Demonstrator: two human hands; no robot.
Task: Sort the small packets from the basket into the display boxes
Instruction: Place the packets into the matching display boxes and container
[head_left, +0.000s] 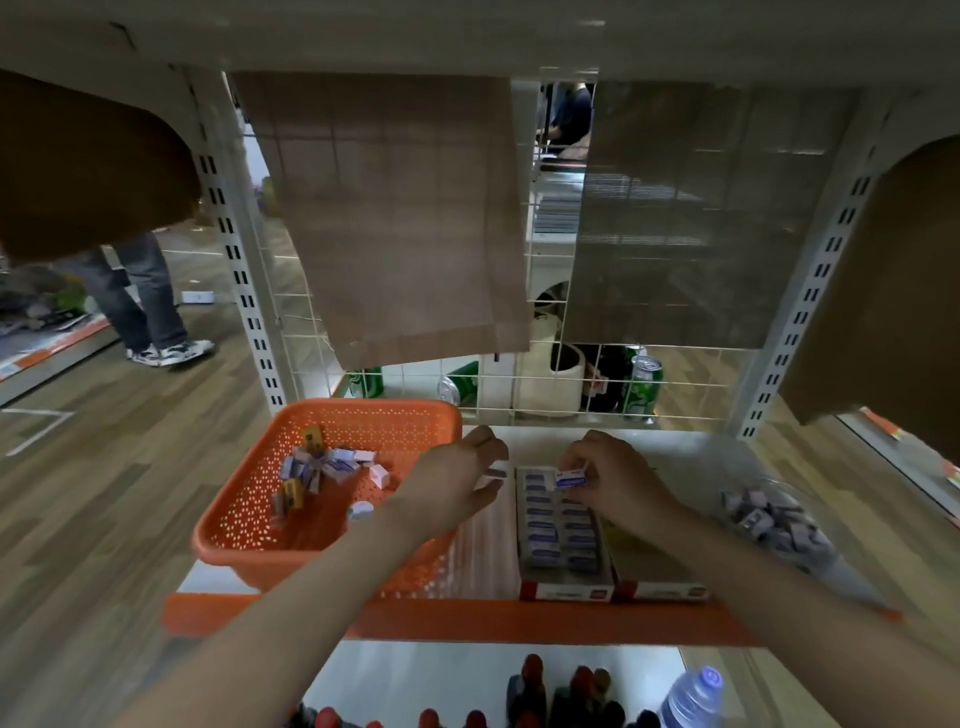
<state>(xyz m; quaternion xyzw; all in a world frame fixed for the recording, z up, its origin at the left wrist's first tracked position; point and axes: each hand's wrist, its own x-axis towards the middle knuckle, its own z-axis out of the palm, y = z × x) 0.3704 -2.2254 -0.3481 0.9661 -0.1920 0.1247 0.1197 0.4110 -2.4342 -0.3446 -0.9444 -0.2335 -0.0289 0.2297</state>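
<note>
Right hand (610, 480): thumb and fingertips pinch a white-and-blue packet (571, 477), held just above the far end of the left display box (563, 591). That box holds two columns of matching blue-labelled packets lying flat, front to back.

Left hand (457, 486): fingers curled, a white packet (496, 472) gripped at the fingertips. Can't tell whether it's one packet or several. The hand sits between the orange basket (249, 519) and the left display box, over bare shelf.

The basket is at the left on the shelf (519, 621), perforated, and the left forearm crosses its near corner. A loose pile of packets (322, 465) lies inside toward the far wall: mostly white/purple, a couple yellow.

A second display box (660, 591) touches the first on its right. It has the same red front, and the right forearm covers much of its inside.

Further right stands a clear container (774, 519) of grey-purple packets.

Behind the shelf is a wire grid (467, 410), with green cans (644, 387) past it. Bottles (530, 691) stand on the level below. At far left there is a person in jeans (140, 296).
</note>
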